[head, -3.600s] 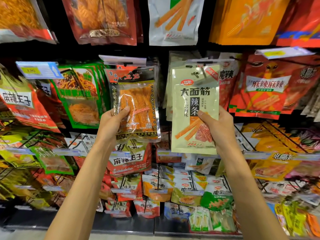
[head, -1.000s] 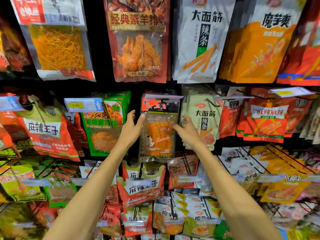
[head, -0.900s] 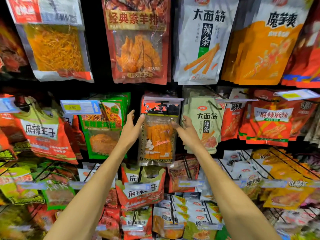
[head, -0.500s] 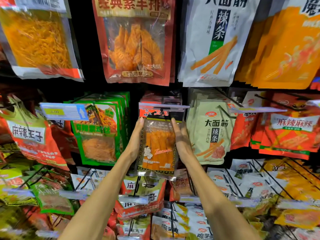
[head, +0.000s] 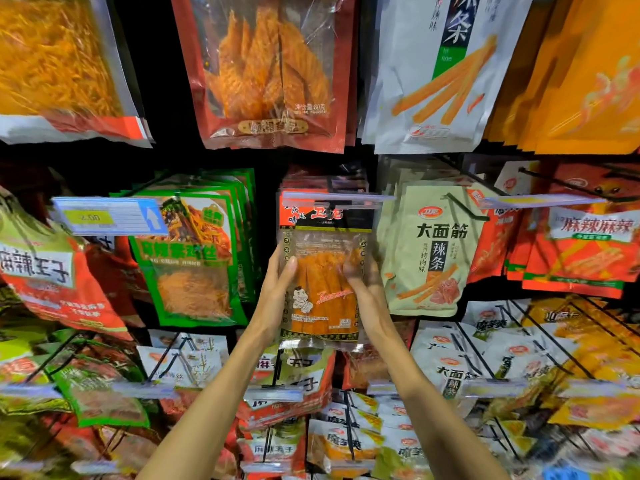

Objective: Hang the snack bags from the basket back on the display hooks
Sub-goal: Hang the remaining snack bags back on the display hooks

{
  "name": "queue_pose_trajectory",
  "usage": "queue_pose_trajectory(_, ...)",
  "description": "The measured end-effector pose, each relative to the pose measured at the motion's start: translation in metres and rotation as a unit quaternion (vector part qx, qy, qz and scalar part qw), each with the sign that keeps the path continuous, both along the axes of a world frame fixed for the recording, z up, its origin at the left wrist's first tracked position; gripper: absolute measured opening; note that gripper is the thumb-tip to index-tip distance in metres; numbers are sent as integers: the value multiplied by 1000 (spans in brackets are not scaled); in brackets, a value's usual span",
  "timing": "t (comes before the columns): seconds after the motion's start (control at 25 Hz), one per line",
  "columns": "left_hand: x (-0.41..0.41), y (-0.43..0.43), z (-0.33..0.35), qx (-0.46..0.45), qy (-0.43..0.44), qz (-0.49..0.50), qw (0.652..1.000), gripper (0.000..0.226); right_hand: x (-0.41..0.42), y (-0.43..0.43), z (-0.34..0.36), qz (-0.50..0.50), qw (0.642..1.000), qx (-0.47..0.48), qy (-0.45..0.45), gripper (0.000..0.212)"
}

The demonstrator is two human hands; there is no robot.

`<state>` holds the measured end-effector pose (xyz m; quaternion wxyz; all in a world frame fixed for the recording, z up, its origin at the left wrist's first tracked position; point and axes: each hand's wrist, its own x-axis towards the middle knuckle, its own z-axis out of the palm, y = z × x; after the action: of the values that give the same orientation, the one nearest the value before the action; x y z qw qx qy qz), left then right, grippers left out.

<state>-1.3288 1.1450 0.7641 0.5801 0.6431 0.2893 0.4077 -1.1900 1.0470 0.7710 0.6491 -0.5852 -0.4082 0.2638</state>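
Note:
A clear snack bag (head: 323, 299) of orange strips with a red-and-black header hangs in the middle of the display, under a clear price strip (head: 332, 197) at the tip of its hook. My left hand (head: 273, 296) grips the bag's left edge, thumb on the front. On the right edge, my right hand (head: 367, 299) grips it too, its fingers showing behind the clear film. Just right of it a pale green snack bag (head: 429, 251) hangs on its own hook. No basket is in view.
Green noodle bags (head: 190, 258) hang to the left, red bags (head: 581, 251) to the far right. Larger bags (head: 273, 71) hang in the row above. Rows of small packets on black wire hooks (head: 346, 441) jut out below my forearms.
Earlier each hand held one bag, orange-strip left, pale green right. Both bags now hang. My open hands closed in from the sides and now grip the orange-strip bag; the view moved closer.

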Motion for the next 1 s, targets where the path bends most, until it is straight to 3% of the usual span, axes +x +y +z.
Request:
queue_pose_trajectory(0.4, 5, 1, -9, -28, 6, -10, 1000, 75, -1, 6, -10, -17, 999, -27, 24, 73)
queue_pose_trajectory(0.6, 0, -7, -2, -25, 10, -17, 999, 75, 1, 2, -9, -11, 998, -69, 3, 88)
queue_pose_trajectory(0.8, -13, -13, 4, 10, 68, -7, 998, 79, 5, -6, -2, -8, 988, -140, -58, 94)
queue_pose_trajectory(1.0, -35, -13, 16, 145, 223, 50, 963, 78, 5, -25, 20, -8, 957, -209, -202, 78)
